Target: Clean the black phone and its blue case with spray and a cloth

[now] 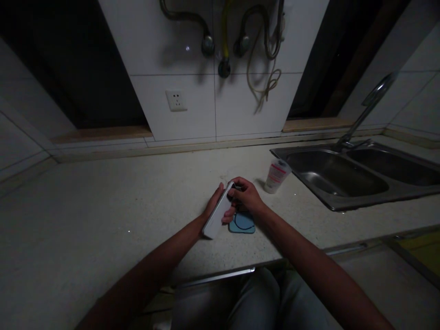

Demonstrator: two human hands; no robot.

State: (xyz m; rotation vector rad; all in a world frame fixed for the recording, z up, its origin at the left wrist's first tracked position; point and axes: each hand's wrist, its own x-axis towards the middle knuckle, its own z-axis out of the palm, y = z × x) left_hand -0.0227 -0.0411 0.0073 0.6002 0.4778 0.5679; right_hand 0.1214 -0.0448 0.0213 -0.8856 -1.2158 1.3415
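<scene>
A white smartphone (217,216) is tilted up above the pale countertop, its plain light face toward me. My left hand (216,201) is closed round it, with the fingers showing at the right edge. My right hand (245,195) is closed at the phone's upper end, its thumb and fingers pinched over a dark patch near the top corner. Whether a small thing sits between those fingers is hidden. Just under my right hand, a light blue phone case (242,222) with a dark ring outline lies flat on the counter, its top part covered by the hand.
A clear plastic cup (276,176) with red print stands on the countertop (103,206), right of my hands. Farther right is a steel double sink (330,172) with a faucet (366,107). Pipes, valves and a wall socket (176,101) are on the tiled wall.
</scene>
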